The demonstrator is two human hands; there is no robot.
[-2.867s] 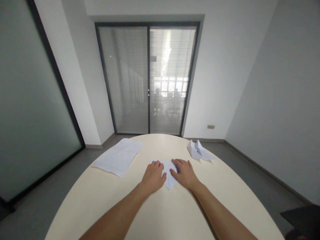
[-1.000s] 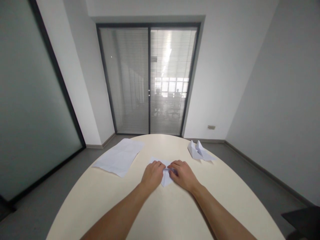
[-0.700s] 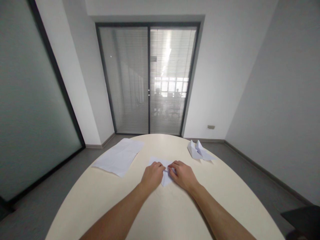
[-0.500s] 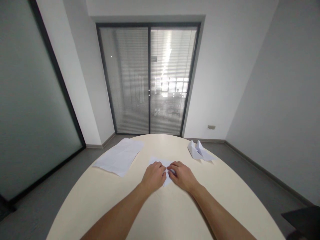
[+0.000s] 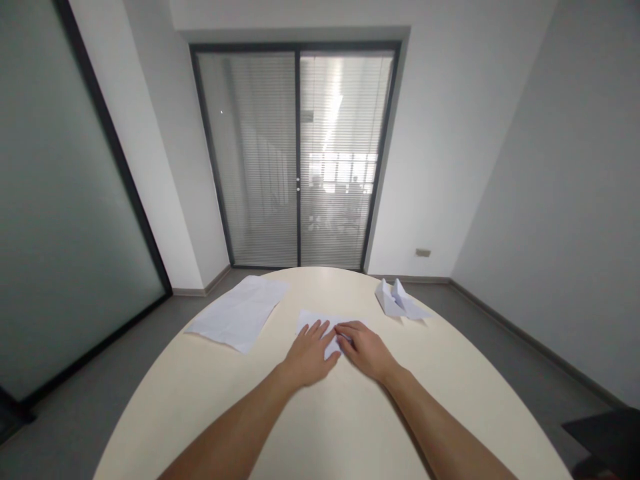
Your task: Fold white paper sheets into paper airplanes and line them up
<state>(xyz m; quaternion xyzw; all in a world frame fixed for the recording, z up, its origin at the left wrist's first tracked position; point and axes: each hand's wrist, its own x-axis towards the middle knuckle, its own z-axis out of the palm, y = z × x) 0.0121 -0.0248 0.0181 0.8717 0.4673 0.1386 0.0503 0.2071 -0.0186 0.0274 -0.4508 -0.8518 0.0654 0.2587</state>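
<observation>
A small folded sheet of paper lies on the round table in front of me, partly covered by both hands. My left hand rests flat on its left side with the fingers spread. On the right side, my right hand has its fingers curled together, thumb and fingertips at the paper near the tips of the left fingers. Its grip on the paper is partly hidden by the hand itself.
A larger creased white sheet lies at the table's far left. Folded paper shapes with pointed tips stand at the far right. The cream round table curves away on both sides; a dark object is at the lower right.
My left hand has opened from a curled pinch to spread fingers lying flat on the paper. My right hand stays almost in place, fingers still curled.
</observation>
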